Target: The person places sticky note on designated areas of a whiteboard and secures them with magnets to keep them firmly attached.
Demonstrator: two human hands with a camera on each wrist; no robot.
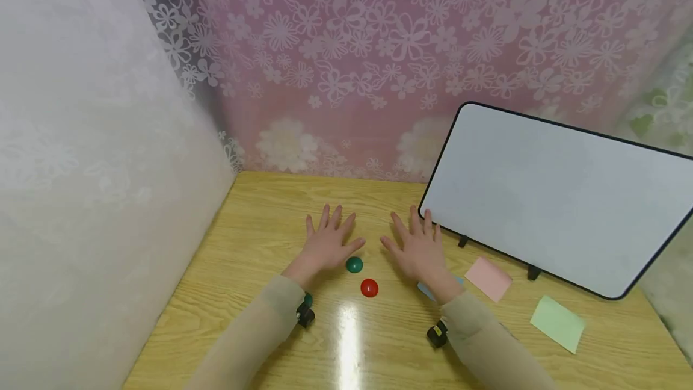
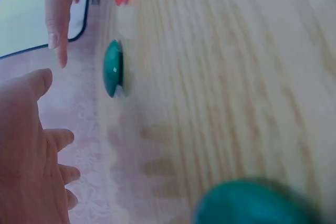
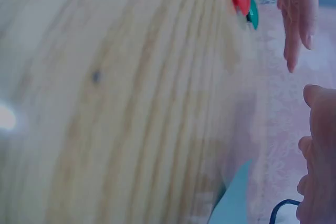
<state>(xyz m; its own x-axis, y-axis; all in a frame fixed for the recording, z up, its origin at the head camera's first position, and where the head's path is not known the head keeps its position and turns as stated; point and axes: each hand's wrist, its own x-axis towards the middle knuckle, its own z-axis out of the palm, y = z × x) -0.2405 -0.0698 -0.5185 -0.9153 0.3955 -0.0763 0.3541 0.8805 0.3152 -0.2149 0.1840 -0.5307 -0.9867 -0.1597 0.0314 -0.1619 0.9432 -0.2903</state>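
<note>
Flat on the wooden table (image 1: 254,239), left hand (image 1: 326,244) and right hand (image 1: 419,248) lie with fingers spread, holding nothing. Centre frame, a green magnet (image 1: 354,265) sits just beside the left thumb, a red magnet (image 1: 369,287) below it.

Beige long sleeves (image 1: 260,324), small black wrist cameras (image 1: 437,334)

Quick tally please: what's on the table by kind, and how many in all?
Round magnets: 3, a green one, a red one, and a second green one partly hidden by the left wrist.
Sticky notes: 3, pink, green, blue under the right wrist.
Whiteboard: 1.
Total: 7.
</note>
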